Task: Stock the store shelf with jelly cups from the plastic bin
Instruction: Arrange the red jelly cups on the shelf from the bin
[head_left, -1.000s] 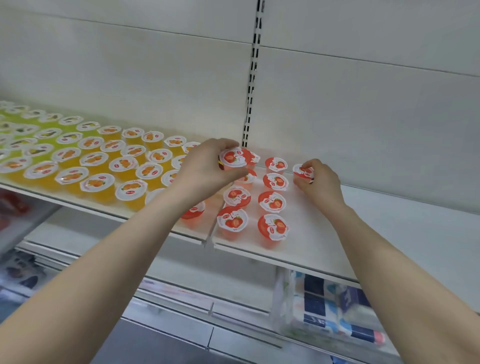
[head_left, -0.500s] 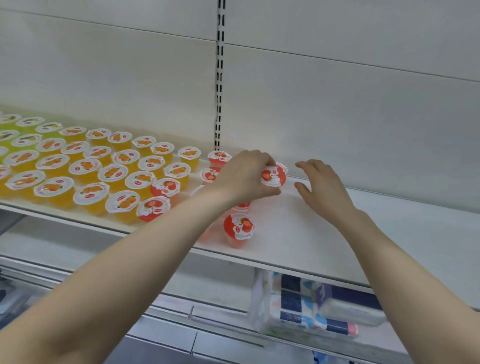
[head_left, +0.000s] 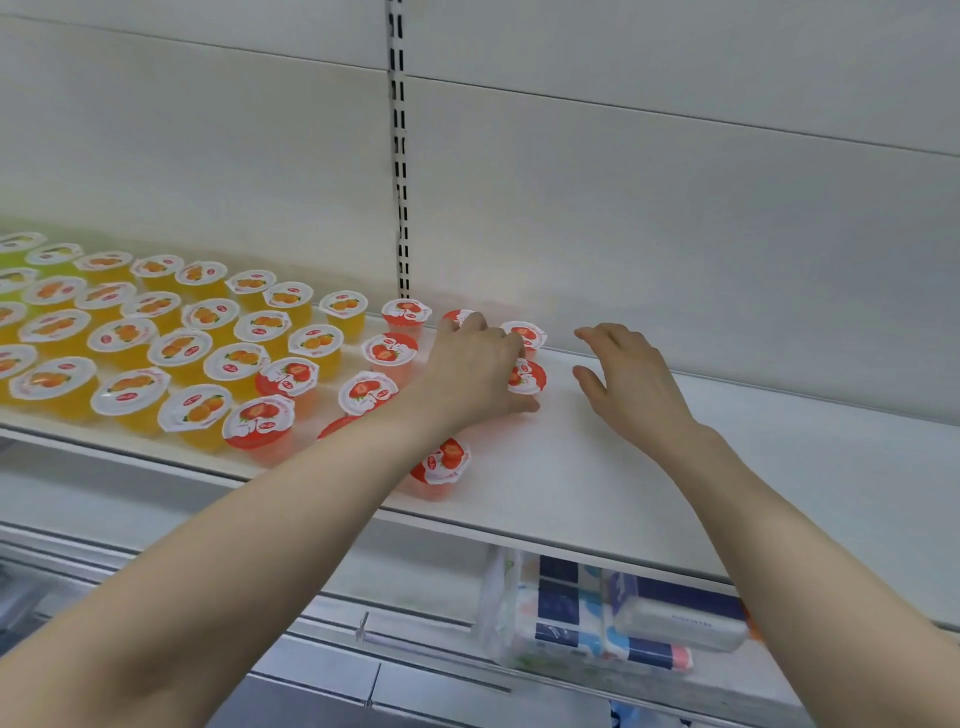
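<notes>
- Rows of small clear plastic orange jelly cups (head_left: 182, 348) fill the left of the white store shelf (head_left: 623, 483); red strawberry ones (head_left: 389, 353) stand beside them.
- I see the left hand (head_left: 475, 374) with its grip curled round one red-lidded jelly cup (head_left: 529, 376) on the shelf.
- The right hand (head_left: 631, 382) sits just beside it, grip wide, fingers spread, holding nothing.

tissue packs (head_left: 597, 621) wrapped, below | slotted upright (head_left: 399, 182) on back panel (head_left: 675, 234)
</notes>
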